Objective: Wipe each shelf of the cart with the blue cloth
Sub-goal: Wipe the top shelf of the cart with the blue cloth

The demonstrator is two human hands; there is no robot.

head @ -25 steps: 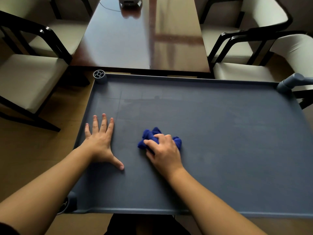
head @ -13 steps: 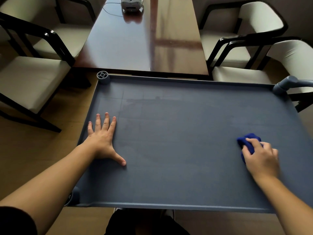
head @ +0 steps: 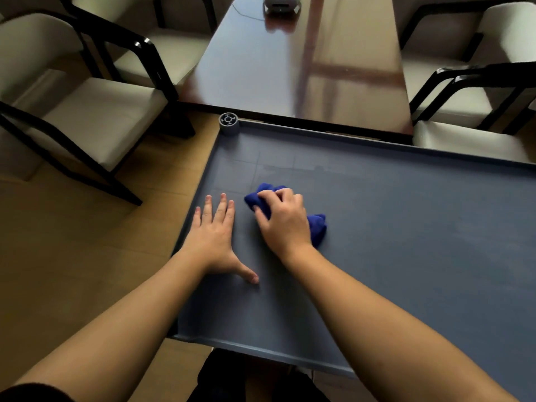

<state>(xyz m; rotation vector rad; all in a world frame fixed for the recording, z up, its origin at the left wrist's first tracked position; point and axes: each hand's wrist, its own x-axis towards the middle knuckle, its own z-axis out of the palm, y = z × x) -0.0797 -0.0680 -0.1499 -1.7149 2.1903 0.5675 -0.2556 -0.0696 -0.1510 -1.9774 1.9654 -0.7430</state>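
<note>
The right hand [head: 282,220] had its grip closed over the bunched blue cloth [head: 317,227], fingers curled down across the far end of the wad and the palm pressing it onto the top shelf [head: 420,227] of the cart. Folds of the cloth stuck out past the fingertips on the far side and beside the wrist on the right. The cloth lay in the left part of the shelf, roughly midway between the near and far rims. Just to its left, apart from it, the left hand [head: 213,236] lay flat on the shelf by the left rim, its grip fully open and holding nothing, fingers together pointing away and the thumb spread to the right. A round grey corner post [head: 228,121] stood at the far left corner of the shelf. Beyond the far rim stood a glossy dark bench [head: 261,62], with pale cushioned chairs [head: 95,117] in black frames on either side.
</note>
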